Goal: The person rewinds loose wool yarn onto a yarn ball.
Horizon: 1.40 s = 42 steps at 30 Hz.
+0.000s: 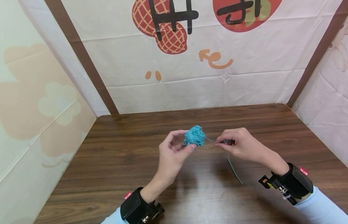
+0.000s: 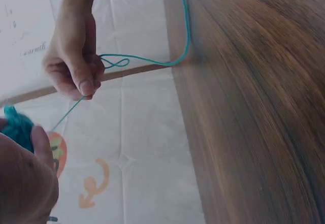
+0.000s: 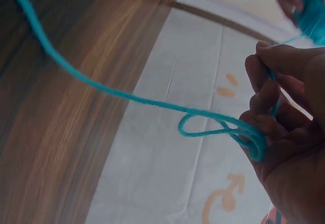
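A small ball of turquoise yarn (image 1: 194, 136) is held above the table in my left hand (image 1: 174, 155), thumb at its lower edge and fingers behind it. From the ball a thin strand runs across to my right hand (image 1: 241, 144), which pinches it between thumb and forefinger. In the right wrist view, more yarn lies gathered in loops (image 3: 223, 125) in that hand's palm under the curled fingers. A loose tail of yarn (image 1: 234, 169) hangs from the right hand down toward the table. Part of the ball is cut off at the edge in both wrist views.
The brown wood-grain table (image 1: 112, 174) spreads under both hands. Behind it hangs a white printed cloth (image 1: 190, 93), with more cloth at the left (image 1: 45, 124) and right sides. Black camera bands (image 1: 297, 182) sit on both wrists.
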Tool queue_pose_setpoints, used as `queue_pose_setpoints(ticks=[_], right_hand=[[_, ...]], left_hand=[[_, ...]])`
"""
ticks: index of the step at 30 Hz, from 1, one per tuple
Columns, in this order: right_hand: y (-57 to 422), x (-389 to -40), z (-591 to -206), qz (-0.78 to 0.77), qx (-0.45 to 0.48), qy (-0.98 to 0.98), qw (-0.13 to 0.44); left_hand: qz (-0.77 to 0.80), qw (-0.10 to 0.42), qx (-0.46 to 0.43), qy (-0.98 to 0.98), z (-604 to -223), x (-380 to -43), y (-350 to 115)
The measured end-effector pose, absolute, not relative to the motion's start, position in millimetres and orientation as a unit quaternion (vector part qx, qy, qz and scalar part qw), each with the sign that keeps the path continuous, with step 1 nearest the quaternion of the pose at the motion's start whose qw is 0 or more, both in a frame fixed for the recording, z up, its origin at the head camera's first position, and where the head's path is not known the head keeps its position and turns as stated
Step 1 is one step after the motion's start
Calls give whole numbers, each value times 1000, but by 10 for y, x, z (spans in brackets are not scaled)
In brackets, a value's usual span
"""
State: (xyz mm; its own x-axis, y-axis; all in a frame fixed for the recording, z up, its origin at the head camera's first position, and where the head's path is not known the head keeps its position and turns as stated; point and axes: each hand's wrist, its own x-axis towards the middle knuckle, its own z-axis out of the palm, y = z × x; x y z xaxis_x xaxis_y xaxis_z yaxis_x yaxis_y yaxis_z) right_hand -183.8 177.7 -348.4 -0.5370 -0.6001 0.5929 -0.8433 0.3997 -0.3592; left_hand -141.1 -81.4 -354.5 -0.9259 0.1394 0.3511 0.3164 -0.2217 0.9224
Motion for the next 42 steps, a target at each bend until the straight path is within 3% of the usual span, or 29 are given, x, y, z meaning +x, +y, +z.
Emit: queue_pose_setpoints(ticks=[11, 17, 22, 28, 42], right_hand=[[1528, -1519, -3385, 275, 486, -818, 138], [1484, -1398, -3272, 231, 488, -822, 179], [1492, -1374, -3221, 216, 496, -816, 205], [1517, -1394, -3223, 243, 507, -806, 185], [1549, -1471, -3216, 276, 491, -809, 169]], left_hand=[[-700, 88, -141, -694, -3564, -1513, -767], [-567, 108, -208, -789, -3597, -1457, -739], [-519, 59, -251, -815, -3599, -1392, -722], [-523, 2, -258, -812, -3610, -1366, -733], [-535, -23, -260, -804, -3628, -1360, -794]])
